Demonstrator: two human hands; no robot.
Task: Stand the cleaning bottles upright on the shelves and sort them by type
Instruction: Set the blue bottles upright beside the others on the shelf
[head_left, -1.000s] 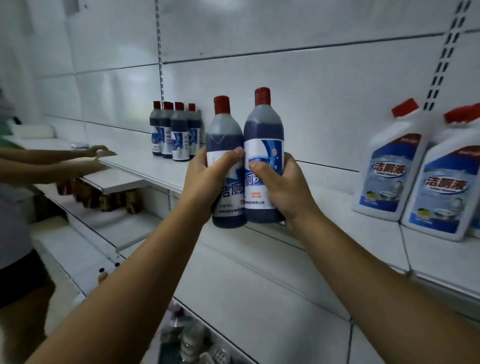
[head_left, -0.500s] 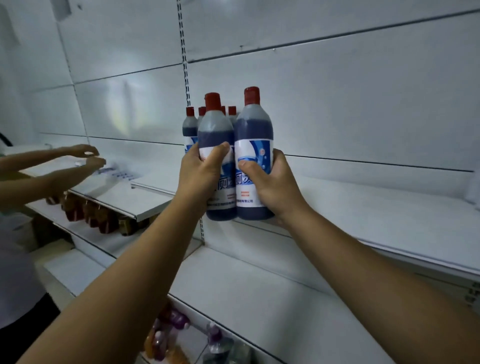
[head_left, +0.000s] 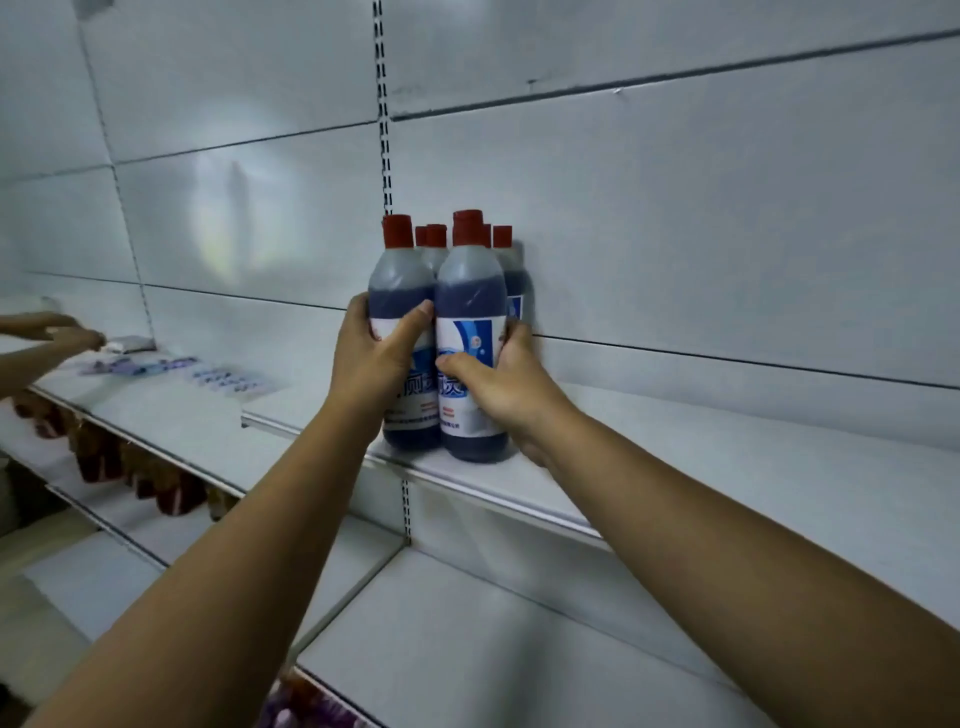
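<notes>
Two dark blue cleaning bottles with red caps stand upright side by side on the white shelf (head_left: 701, 483). My left hand (head_left: 371, 358) grips the left bottle (head_left: 400, 280) round its label. My right hand (head_left: 498, 389) grips the right bottle (head_left: 470, 291) from its right side. Their bases rest on the shelf near its front edge. Right behind them stand several more bottles of the same kind (head_left: 511, 260), against the back panel and mostly hidden.
Another person's hand (head_left: 57, 332) reaches over the shelf at far left, near flat blue-printed packets (head_left: 228, 379). Brown bottles (head_left: 109, 457) stand on the lower left shelf. More bottles (head_left: 306, 706) show at the bottom. A slotted upright (head_left: 383, 104) runs up the back wall.
Both hands carried the two bottles left and forward to the group at the back and set them down on the shelf. The white jugs at the right have left the view.
</notes>
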